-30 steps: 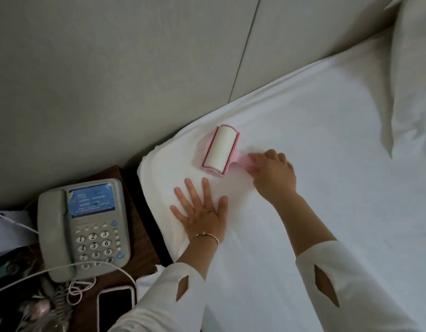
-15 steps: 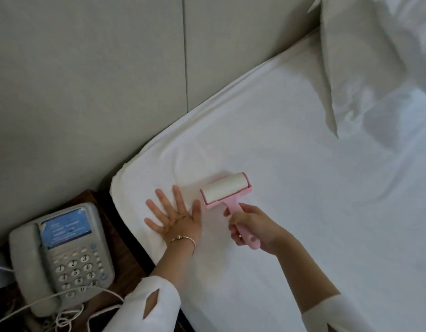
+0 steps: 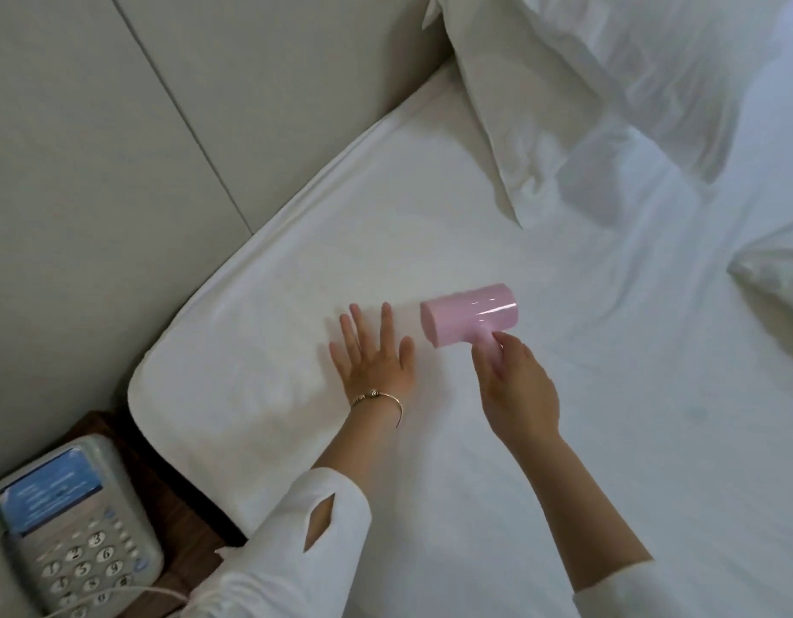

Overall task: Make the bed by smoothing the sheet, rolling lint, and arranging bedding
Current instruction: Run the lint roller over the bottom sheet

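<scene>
The lint-rolling step is in hand: the right hand [image 3: 517,385] grips the handle of the pink plastic lint roller [image 3: 469,319], which lies on the white fitted sheet [image 3: 564,439] just at 3 o'clock of the left hand [image 3: 373,358], whose straight, spread fingers [image 3: 388,323] press the sheet flat. The next move likely calls for steady strokes toward the creased area at 2 o'clock, near the white pillow [image 3: 564,95]. The grey keypad telephone [image 3: 69,528] at 8 o'clock shows digits; its screen text is unreadable.
</scene>
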Motion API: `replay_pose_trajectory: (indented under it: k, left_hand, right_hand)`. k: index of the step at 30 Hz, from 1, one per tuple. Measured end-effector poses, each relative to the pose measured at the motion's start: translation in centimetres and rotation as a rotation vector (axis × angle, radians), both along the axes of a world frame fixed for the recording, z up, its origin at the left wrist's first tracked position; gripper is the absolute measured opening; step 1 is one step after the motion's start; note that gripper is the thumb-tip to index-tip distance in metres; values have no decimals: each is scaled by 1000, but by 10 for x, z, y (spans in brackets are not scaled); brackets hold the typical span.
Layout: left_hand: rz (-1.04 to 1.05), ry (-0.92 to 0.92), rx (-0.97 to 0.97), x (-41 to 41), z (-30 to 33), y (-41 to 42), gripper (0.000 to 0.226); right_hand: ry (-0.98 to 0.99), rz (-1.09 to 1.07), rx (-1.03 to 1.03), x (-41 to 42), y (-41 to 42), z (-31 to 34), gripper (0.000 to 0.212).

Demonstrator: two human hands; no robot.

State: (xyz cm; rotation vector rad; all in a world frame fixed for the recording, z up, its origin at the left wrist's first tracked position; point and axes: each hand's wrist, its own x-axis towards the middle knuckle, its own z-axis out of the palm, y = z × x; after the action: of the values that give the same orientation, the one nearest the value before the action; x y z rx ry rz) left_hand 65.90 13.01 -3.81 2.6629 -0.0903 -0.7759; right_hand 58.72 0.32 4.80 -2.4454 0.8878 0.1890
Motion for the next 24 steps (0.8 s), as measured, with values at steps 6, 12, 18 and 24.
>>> replay_pose_trajectory:
  k: [6, 12, 18, 24]
  left_hand:
    - [-193, -125, 161, -29, -35, -7, 62]
    - [-180, -336, 137, -26, -41, -16, 68]
    - [-174, -419, 155, 0, -51, -35, 71]
    - [-188, -442, 214, 1, -65, -37, 71]
  right_hand:
    - [175, -59, -87, -40, -10, -43, 38]
    - [171, -31, -138, -5, -24, -62, 36]
    - [66, -10, -141, 78, -44, -75, 34]
    - [6, 31, -152, 123, -58, -77, 34]
